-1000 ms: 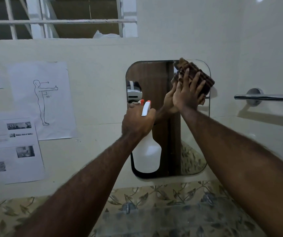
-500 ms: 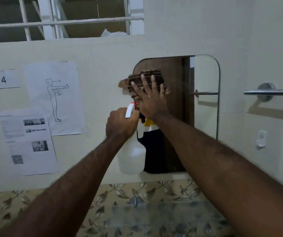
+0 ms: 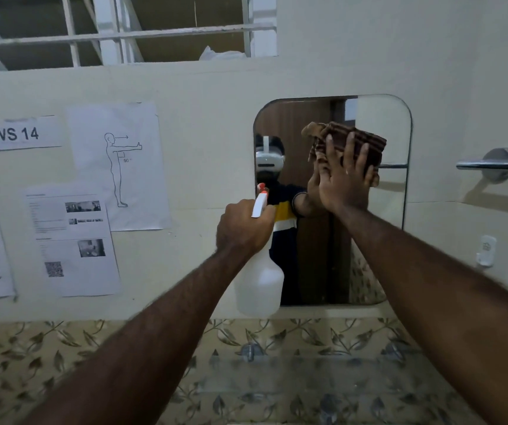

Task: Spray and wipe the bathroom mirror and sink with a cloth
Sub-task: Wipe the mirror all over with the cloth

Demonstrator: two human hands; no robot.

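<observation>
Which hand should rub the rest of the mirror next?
The right hand, probably. It already presses the striped cloth flat on the mirror. The left hand is busy gripping the spray bottle.

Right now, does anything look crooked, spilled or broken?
Nothing stands out. The mirror looks whole, the cloth lies flat against it under the right hand, and the left hand holds the spray bottle upright.

A white paper strip (image 3: 18, 133) taped to the wall reads "WS 14". The figure drawing sheet (image 3: 117, 165) beside it carries "90°" under the outstretched arm. The printed sheet (image 3: 71, 240) below has a QR code; its text is too blurred to read.
</observation>
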